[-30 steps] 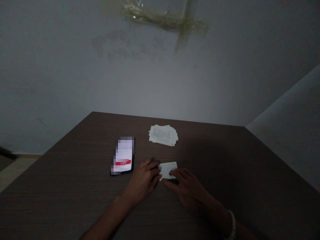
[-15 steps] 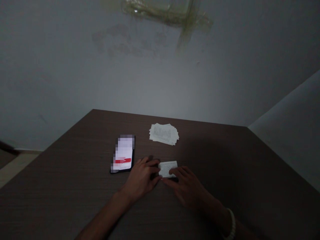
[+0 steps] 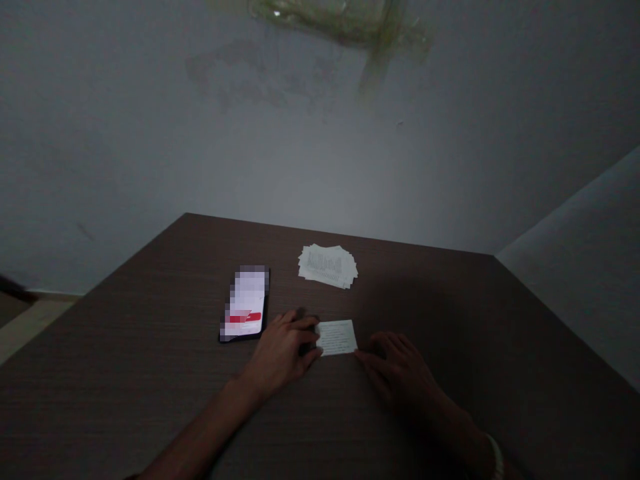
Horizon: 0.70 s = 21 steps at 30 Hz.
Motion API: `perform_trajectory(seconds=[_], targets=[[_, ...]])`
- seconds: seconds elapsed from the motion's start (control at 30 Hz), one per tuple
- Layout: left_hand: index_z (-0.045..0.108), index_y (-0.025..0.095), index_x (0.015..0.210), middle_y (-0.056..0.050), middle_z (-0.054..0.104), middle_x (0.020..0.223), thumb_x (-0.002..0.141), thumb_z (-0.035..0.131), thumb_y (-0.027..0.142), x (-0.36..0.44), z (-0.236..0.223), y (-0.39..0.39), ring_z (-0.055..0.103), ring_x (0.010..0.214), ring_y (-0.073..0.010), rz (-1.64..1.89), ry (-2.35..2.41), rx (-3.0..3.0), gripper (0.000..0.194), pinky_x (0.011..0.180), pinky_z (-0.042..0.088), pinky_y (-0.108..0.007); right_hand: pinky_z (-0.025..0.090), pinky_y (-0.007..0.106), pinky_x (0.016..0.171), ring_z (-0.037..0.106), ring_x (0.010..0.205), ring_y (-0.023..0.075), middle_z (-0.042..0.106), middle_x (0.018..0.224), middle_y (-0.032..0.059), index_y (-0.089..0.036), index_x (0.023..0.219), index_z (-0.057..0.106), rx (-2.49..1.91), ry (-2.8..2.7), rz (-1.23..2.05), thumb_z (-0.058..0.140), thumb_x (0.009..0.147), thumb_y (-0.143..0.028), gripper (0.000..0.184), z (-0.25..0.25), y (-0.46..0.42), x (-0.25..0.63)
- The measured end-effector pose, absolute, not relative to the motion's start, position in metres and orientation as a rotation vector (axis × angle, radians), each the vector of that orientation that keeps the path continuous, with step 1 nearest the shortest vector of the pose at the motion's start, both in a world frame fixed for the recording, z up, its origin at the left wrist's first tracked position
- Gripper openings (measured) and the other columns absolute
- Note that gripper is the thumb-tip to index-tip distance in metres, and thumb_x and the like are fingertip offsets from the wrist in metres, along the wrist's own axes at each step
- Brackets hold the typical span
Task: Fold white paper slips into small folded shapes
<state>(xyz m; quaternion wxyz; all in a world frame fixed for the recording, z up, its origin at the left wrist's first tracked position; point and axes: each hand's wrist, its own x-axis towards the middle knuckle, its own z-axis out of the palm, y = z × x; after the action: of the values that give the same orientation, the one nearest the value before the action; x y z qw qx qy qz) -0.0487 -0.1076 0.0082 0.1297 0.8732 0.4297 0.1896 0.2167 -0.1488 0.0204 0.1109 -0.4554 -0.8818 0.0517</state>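
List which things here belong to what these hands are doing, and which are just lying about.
In use: printed paper slip; left hand, touching it; right hand, beside it.
Lying about: stack of printed slips; smartphone; wood-grain table.

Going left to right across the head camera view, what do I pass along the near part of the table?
Smartphone → left hand → printed paper slip → right hand
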Motion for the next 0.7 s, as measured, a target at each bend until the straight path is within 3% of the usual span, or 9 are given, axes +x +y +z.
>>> perform_trajectory(seconds=[0.17, 0.37, 0.53, 0.7], targets=[[0.071, 0.025, 0.097, -0.001, 0.064, 0.124, 0.084, 0.065, 0.028, -0.050, 0.008, -0.107, 0.052, 0.113, -0.0327, 0.539, 1.229, 2.538, 0.015, 0.092, 0.044, -0.052, 0.045, 0.042, 0.082, 0.055, 0.093, 0.0245, 0.061, 0.101, 0.0109, -0.020, 0.105, 0.068, -1.343, -2.512, 0.036, 0.051, 0.091, -0.018, 0.023, 0.016, -0.151, 0.232], [0.068, 0.023, 0.104, -0.003, 0.062, 0.126, 0.088, 0.056, 0.020, -0.047, 0.012, -0.110, 0.052, 0.110, -0.0305, 0.547, 1.184, 2.563, 0.021, 0.092, 0.044, -0.050, 0.044, 0.043, 0.097, 0.051, 0.115, 0.0243, 0.060, 0.126, 0.0088, -0.022, 0.125, 0.056, -1.140, -2.586, 0.119, 0.049, 0.092, -0.020, 0.034, 0.016, -0.154, 0.209], [0.065, 0.021, 0.113, -0.006, 0.060, 0.125, 0.090, 0.047, 0.014, -0.046, 0.012, -0.111, 0.051, 0.111, -0.0288, 0.572, 1.119, 2.596, 0.030, 0.094, 0.042, -0.048, 0.044, 0.044, 0.095, 0.054, 0.109, 0.0245, 0.060, 0.125, 0.0070, -0.024, 0.120, 0.060, -1.148, -2.608, 0.177, 0.051, 0.092, -0.023, 0.029, 0.012, -0.150, 0.192], [0.064, 0.024, 0.115, -0.007, 0.057, 0.127, 0.082, 0.048, 0.005, -0.048, 0.008, -0.113, 0.048, 0.114, -0.0287, 0.521, 1.015, 2.656, 0.041, 0.096, 0.039, -0.049, 0.040, 0.046, 0.096, 0.050, 0.111, 0.0258, 0.058, 0.125, 0.0080, -0.024, 0.126, 0.055, -1.238, -2.600, 0.221, 0.051, 0.092, -0.025, 0.034, 0.010, -0.148, 0.190]])
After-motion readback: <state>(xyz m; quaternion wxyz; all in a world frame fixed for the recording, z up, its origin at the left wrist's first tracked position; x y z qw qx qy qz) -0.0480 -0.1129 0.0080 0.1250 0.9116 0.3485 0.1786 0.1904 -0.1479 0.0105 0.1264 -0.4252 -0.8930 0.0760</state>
